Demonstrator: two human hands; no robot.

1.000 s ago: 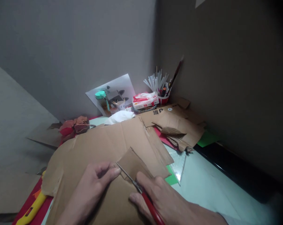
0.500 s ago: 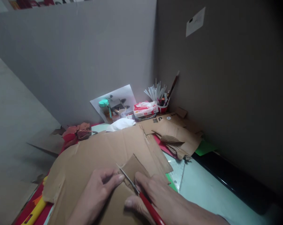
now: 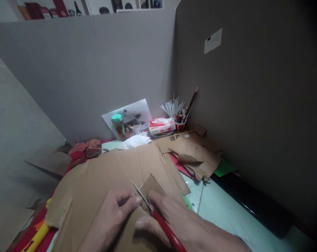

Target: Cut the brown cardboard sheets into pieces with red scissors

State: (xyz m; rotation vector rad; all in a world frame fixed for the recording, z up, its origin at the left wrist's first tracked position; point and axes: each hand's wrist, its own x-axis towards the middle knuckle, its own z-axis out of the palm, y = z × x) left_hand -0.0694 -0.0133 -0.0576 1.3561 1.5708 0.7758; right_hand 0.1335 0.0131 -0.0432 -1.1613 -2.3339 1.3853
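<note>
My surface (image 3: pixel 226 213) is pale green, crowded into a corner of grey partition walls (image 3: pixel 95 70). A big cardboard sheet (image 3: pixel 100 175) covers most of it. My left hand (image 3: pixel 108 217) presses the sheet, fingers flat and loosely spread. My right hand (image 3: pixel 179 224) has its fingers closed round red-handled scissors (image 3: pixel 158 218), blades at a raised flap. My wrists are cut off below. Printing on the far cardboard (image 3: pixel 190 143) is too small to read.

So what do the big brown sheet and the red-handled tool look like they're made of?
The brown sheet looks like matte corrugated cardboard: torn edges, fold creases. The tool in the right hand seems to have a thin, shiny metal blade and a glossy red handle, probably plastic.
</note>
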